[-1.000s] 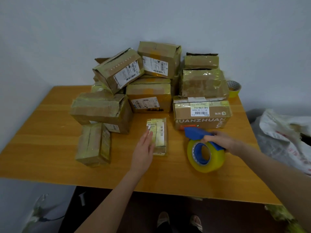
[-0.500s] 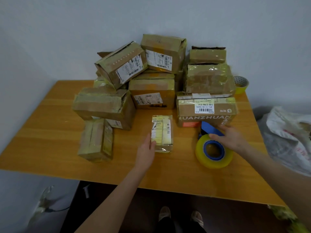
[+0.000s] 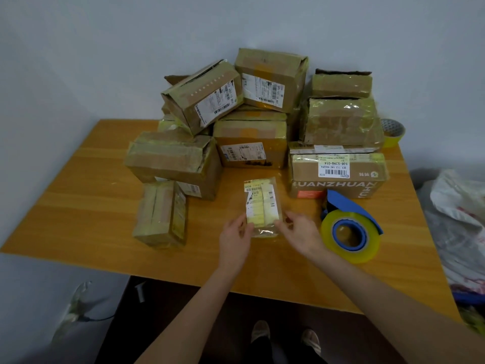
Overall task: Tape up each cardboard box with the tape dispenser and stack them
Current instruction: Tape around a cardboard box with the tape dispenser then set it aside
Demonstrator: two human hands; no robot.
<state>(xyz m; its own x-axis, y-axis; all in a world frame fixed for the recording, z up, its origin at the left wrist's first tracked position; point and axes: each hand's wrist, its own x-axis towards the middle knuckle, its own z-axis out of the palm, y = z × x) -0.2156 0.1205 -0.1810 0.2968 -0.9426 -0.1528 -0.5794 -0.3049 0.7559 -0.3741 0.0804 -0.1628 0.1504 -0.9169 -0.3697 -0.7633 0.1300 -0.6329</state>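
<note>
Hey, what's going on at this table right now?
A person grips the near end of a small flat cardboard box covered in labels and tape, left hand on one side, right hand on the other. The blue tape dispenser with its yellowish roll lies unheld on the wooden table beside the right hand. A pile of taped cardboard boxes stands behind.

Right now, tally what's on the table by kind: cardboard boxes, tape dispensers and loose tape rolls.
Cardboard boxes: at least 9, more possibly hidden behind the pile
Tape dispenser: 1
Loose tape roll: 1
Total: at least 11
</note>
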